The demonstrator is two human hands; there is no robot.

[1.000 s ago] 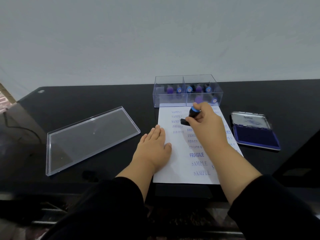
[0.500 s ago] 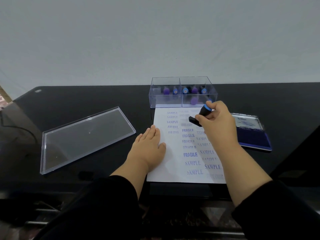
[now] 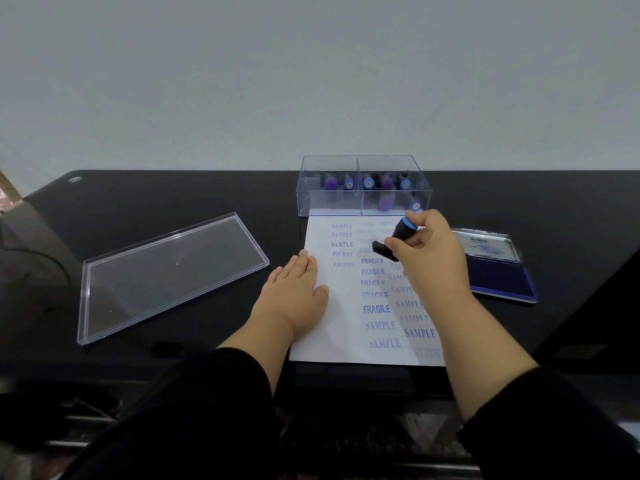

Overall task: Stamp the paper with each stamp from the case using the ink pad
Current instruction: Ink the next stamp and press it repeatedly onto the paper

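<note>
Stamp (image 3: 398, 237) pinched in right hand (image 3: 427, 258) fingers, tilted over paper (image 3: 341, 327); left hand (image 3: 294, 297) flat on paper.

One sheet of paper (image 3: 341, 317), one ink pad (image 3: 498, 275), one clear case (image 3: 363, 199) and one lid (image 3: 166, 271) lie on the table. Seven stamps (image 3: 385, 203) stand in the case. One more stamp (image 3: 398, 235) is held in a hand.

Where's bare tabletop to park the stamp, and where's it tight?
Free: the table behind the lid, left of the case; also the strip between lid and paper. Tight: the right hand with the stamp sits between case and ink pad; the left hand presses on the paper's left edge.
</note>
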